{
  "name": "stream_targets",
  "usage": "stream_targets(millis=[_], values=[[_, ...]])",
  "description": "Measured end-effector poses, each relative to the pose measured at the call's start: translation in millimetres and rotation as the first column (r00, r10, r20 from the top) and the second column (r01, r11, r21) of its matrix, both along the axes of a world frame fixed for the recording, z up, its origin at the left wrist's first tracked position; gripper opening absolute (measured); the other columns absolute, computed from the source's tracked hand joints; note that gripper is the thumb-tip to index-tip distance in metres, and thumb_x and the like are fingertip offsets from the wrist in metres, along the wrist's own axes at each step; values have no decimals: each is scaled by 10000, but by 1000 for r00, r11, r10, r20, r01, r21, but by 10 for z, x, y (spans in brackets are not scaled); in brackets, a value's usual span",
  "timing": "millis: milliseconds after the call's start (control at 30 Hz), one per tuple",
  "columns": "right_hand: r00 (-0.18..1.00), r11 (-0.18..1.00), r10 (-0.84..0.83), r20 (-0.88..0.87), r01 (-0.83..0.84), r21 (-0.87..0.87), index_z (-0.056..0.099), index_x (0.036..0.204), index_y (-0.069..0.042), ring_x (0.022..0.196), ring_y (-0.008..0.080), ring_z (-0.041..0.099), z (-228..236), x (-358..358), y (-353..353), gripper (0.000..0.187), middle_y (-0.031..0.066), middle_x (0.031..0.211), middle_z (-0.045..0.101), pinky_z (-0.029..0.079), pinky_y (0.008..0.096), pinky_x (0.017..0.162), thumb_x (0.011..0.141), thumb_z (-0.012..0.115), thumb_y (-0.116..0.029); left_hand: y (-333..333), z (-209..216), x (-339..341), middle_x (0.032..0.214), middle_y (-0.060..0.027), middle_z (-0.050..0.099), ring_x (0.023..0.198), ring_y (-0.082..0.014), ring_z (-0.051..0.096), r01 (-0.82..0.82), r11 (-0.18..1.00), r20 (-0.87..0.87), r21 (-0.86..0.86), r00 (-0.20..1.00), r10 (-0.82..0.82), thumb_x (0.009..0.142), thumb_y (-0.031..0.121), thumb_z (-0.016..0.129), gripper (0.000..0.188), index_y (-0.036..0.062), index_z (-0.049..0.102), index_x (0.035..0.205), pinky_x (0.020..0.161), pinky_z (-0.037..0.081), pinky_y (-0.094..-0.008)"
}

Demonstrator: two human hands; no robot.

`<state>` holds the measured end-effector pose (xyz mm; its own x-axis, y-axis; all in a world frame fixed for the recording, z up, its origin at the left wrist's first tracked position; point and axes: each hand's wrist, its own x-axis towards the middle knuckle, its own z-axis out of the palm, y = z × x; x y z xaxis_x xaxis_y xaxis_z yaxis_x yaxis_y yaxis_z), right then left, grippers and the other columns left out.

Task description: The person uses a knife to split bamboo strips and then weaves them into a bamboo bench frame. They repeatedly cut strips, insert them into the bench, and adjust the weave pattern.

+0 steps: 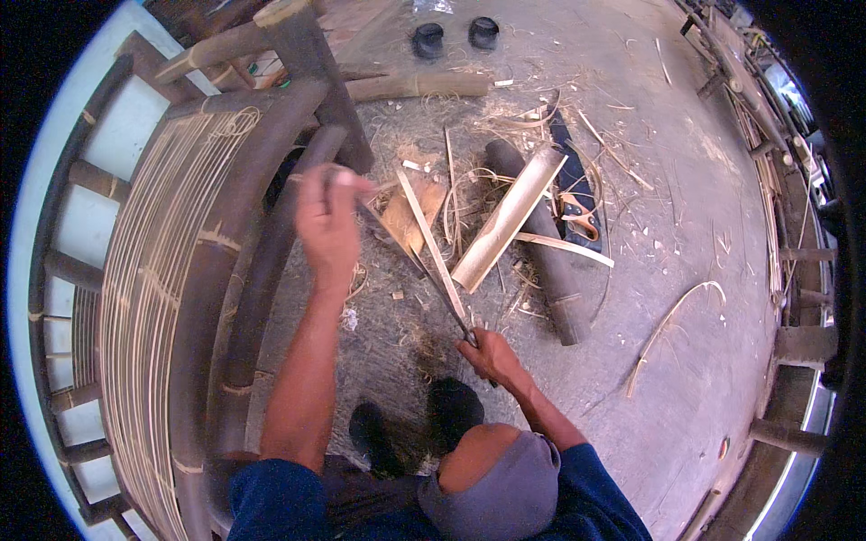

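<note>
My right hand (492, 354) is closed round the near end of a long, narrow, dark knife (442, 293), which slants away to the far left. Beside the blade lies a pale bamboo strip (422, 216), its near end close to my right fingers. My left hand (329, 212) is raised near the far end of the knife, by the bamboo bench. Motion smears its fingers, so I cannot make out whether they grip anything. Right of the strip, a split bamboo half (510, 221) rests across a dark bamboo pole (550, 279).
A dark bamboo bench (203, 243) with a slatted seat fills the left side. A handsaw (577, 216) with a brown handle lies beyond the pole. Bamboo shavings (505, 117) and a curved strip (672, 329) litter the floor. Two black cups (428, 41) stand at the back.
</note>
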<state>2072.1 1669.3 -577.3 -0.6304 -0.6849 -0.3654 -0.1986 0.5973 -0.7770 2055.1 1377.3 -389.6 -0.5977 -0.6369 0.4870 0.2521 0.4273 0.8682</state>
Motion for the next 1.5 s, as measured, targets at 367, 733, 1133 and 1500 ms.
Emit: stream_targets(millis=[367, 733, 1133, 1500], values=[[859, 865, -475, -191, 496, 79, 630, 930, 32, 767, 494, 671, 7, -368, 277, 381, 311, 793, 667, 532, 556, 676, 919, 682, -346, -303, 524, 226, 759, -45, 505, 665, -156, 532, -219, 944, -357, 247, 885, 299, 1063, 295, 513, 270, 25, 497, 1067, 613, 503, -335], [835, 985, 97, -542, -1, 175, 649, 957, -18, 781, 440, 703, 148, -1575, -1315, 266, 242, 782, 695, 568, 526, 710, 920, 617, -279, -223, 549, 216, 728, -35, 429, 611, -148, 440, -222, 886, -260, 407, 902, 346, 1019, 238, 476, 212, 36, 520, 971, 571, 406, -323], [885, 996, -5, -466, 44, 73, 628, 884, 10, 728, 459, 680, -140, -1002, -883, 381, 277, 759, 670, 544, 562, 681, 901, 676, -367, -252, 630, 365, 719, -50, 413, 604, -163, 437, -150, 880, -286, 452, 909, 302, 1007, 251, 440, 222, 46, 497, 946, 550, 379, -316], [915, 987, 162, -369, -153, 54, 600, 883, 35, 763, 515, 647, -338, -920, -644, 365, 304, 791, 647, 521, 572, 683, 898, 676, -322, -267, 554, 413, 701, -38, 406, 576, -145, 420, -164, 878, -330, 450, 883, 334, 1005, 256, 465, 224, 52, 500, 920, 532, 388, -307]])
